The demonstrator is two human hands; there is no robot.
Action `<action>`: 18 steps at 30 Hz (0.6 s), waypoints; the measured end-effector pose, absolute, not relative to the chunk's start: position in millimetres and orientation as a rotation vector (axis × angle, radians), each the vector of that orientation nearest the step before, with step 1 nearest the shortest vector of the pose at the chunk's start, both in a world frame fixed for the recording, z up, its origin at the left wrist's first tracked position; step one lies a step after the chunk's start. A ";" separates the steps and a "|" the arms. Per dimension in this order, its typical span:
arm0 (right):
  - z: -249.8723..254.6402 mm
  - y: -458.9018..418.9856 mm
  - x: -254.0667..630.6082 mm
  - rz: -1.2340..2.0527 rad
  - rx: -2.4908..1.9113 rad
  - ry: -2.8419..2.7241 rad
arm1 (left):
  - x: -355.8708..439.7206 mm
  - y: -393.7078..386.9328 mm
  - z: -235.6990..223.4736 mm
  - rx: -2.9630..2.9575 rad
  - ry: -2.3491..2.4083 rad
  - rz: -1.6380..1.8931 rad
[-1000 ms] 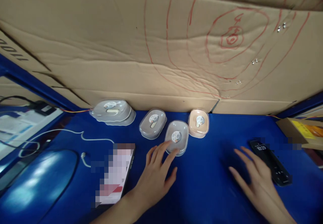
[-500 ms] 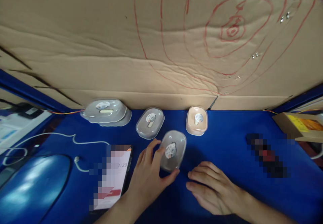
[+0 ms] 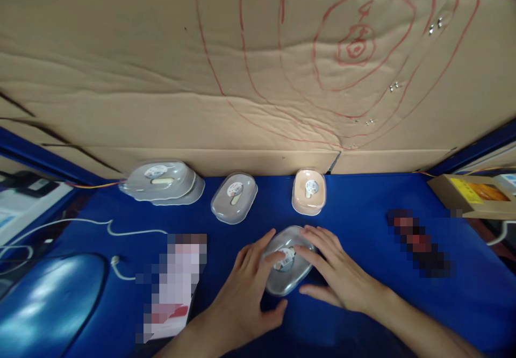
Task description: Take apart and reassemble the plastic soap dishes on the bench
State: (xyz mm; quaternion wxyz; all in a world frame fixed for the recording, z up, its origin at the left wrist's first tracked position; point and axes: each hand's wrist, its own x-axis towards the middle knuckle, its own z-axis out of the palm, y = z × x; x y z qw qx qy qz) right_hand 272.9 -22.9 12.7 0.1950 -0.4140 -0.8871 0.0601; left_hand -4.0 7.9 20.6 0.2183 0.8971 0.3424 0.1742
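The back of the blue table is blocked by one tan cardboard panel. At the sides: one pale-screened phone, one dark, blurred phone, one white cable, one yellow-labelled cardboard box. Along the panel: one peach lidded container, one single grey container, one grey pile, piece count unclear. One clear-lidded grey oval container is between left hand and right hand, fingers spread against it; whether either grips cannot be told.
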 end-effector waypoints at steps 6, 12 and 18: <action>12.5 -20.9 275.2 0.250 -1.208 -2.474 | -4.0 10.9 6.3 2.480 1.103 0.521; 10.5 -20.0 276.9 0.250 -1.219 -2.478 | -2.7 10.6 12.5 2.468 1.042 0.538; 9.9 -19.4 277.4 0.341 -1.170 -2.528 | -2.6 7.6 12.8 2.473 0.971 0.477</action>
